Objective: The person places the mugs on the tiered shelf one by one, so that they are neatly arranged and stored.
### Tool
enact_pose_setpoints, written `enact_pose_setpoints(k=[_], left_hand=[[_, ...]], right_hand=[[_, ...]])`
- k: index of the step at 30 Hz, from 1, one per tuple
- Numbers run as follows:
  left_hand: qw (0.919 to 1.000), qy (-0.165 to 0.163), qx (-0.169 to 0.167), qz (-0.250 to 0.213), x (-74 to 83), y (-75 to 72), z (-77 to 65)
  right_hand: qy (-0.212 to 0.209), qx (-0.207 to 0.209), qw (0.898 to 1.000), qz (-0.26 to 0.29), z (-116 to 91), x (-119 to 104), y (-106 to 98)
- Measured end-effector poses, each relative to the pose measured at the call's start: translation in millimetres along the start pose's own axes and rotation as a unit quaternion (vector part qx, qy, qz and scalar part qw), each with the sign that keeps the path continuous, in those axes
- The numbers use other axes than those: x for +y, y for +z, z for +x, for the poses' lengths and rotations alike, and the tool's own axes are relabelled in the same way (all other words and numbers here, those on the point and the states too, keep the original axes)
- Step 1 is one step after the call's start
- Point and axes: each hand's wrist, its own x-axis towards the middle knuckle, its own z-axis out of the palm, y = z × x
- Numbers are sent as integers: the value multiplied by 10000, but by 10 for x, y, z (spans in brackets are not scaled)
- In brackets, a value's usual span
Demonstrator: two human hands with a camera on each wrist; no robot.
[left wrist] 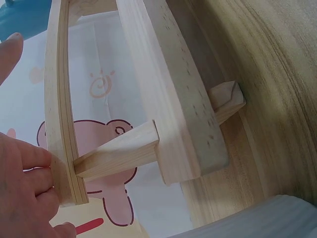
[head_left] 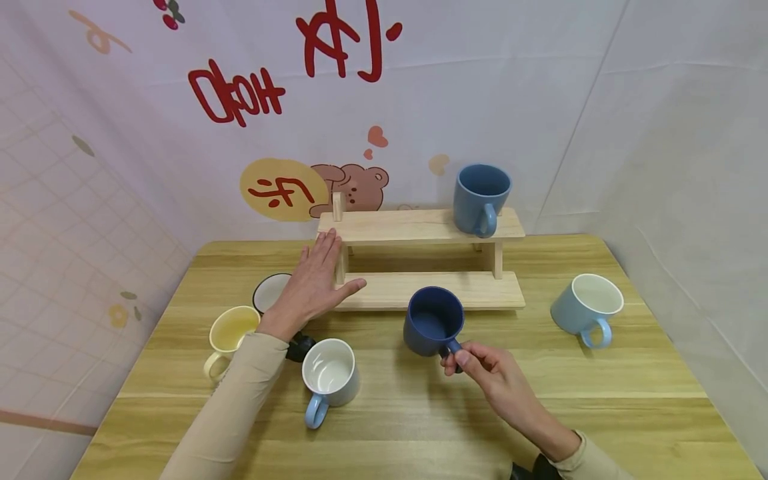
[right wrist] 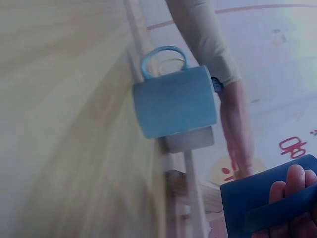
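right hand point(head_left: 495, 380) pinches navy mug point(head_left: 429, 327) (by handle point(head_left: 453, 346)) | left hand point(head_left: 309, 287) touches shelf point(head_left: 396, 227)

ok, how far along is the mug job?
Apparently done: blue mug on the upper shelf. In hand: dark blue mug, handle gripped by the right hand, not yet shelved. Remaining, probably: yellow mug, dark-rimmed cup, front mug, rightmost mug, on the table.
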Motion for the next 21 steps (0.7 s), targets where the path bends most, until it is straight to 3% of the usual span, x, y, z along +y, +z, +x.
enact_pose_setpoints(k=[21], left_hand=[[9999, 14, 95, -106, -16, 20, -6]], right_hand=[[-763, 743, 9941, 218, 477, -399, -184]])
